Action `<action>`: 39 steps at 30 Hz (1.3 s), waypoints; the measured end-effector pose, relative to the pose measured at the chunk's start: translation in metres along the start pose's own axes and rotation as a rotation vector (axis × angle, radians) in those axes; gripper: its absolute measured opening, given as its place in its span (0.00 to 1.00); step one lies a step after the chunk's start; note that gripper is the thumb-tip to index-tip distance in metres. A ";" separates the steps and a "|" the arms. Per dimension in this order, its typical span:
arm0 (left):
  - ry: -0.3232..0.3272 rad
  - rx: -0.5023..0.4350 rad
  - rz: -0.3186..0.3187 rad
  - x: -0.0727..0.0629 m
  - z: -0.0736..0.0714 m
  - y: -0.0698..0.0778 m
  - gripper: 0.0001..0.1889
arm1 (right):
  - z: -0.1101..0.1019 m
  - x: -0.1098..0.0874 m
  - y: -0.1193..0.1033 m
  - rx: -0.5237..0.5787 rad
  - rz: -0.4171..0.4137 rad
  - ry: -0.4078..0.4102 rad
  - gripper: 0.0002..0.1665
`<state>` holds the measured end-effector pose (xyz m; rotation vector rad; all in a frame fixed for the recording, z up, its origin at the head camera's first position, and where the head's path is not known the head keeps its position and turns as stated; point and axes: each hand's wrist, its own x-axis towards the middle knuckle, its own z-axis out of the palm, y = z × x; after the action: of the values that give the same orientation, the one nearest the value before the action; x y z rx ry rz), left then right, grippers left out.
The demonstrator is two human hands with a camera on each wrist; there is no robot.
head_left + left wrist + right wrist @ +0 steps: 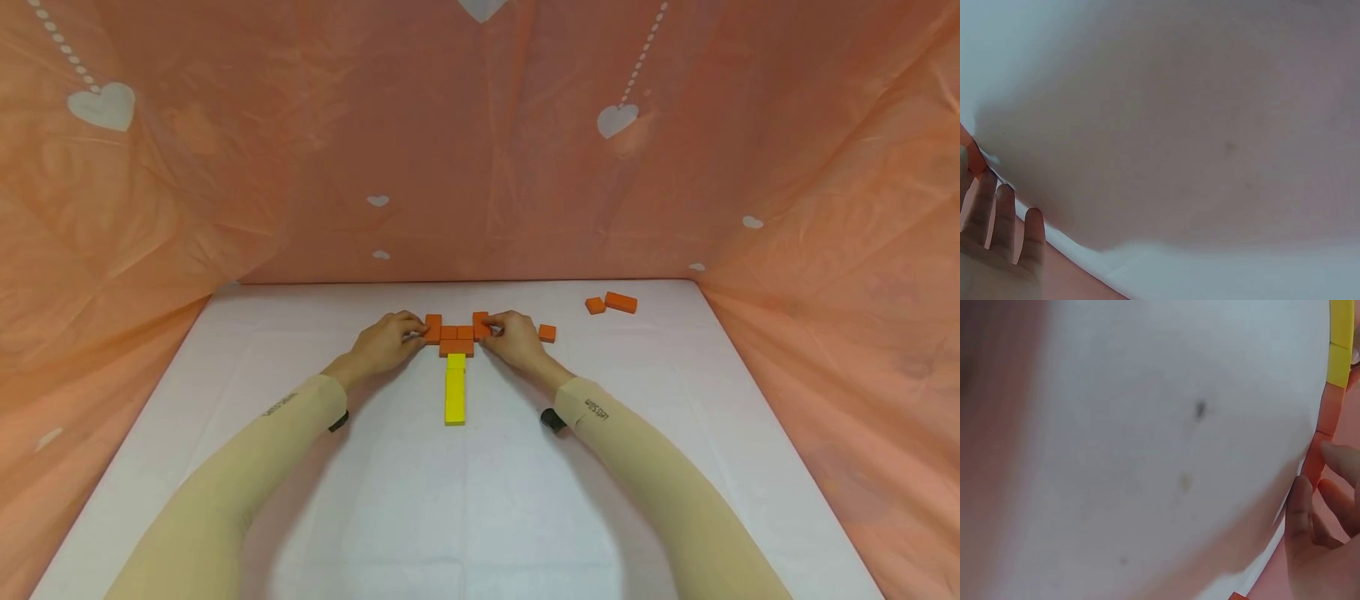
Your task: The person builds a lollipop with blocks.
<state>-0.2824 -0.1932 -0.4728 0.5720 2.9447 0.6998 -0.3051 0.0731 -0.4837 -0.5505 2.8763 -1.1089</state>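
Observation:
Orange and yellow blocks lie flat on the white table in a figure. Two small orange squares (457,332) sit side by side above a wide orange block (457,347). Below that, a small yellow block (456,362) meets a long yellow block (454,397). My left hand (387,340) pinches an upright orange block (432,328) at the figure's left side. On the right side, my right hand (517,340) pinches a matching orange block (480,325) between thumb and fingers. In the right wrist view, its fingertips (1300,487) are right at that block's edge.
A loose orange square (547,333) lies just right of my right hand. Farther back are another orange square (595,306) and an orange bar (621,302). A peach cloth (480,167) with white hearts hangs behind the table (465,517) and along both sides.

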 end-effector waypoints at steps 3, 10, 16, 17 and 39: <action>0.000 0.002 -0.001 0.000 0.000 0.000 0.17 | 0.000 0.000 0.000 0.007 0.015 0.001 0.23; -0.002 0.004 -0.008 -0.001 0.000 0.002 0.17 | 0.000 0.000 -0.001 0.045 0.054 0.005 0.24; 0.005 -0.001 0.003 -0.001 0.000 0.001 0.17 | 0.000 -0.001 -0.001 0.030 0.055 0.010 0.24; 0.007 -0.002 0.006 -0.001 0.000 0.001 0.17 | 0.001 -0.002 -0.001 0.026 0.056 0.011 0.23; 0.014 0.001 0.006 -0.004 0.000 0.004 0.17 | -0.041 -0.013 0.006 0.116 -0.038 0.045 0.25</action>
<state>-0.2774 -0.1915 -0.4716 0.5793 2.9572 0.7058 -0.3008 0.1082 -0.4585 -0.5850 2.8270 -1.3006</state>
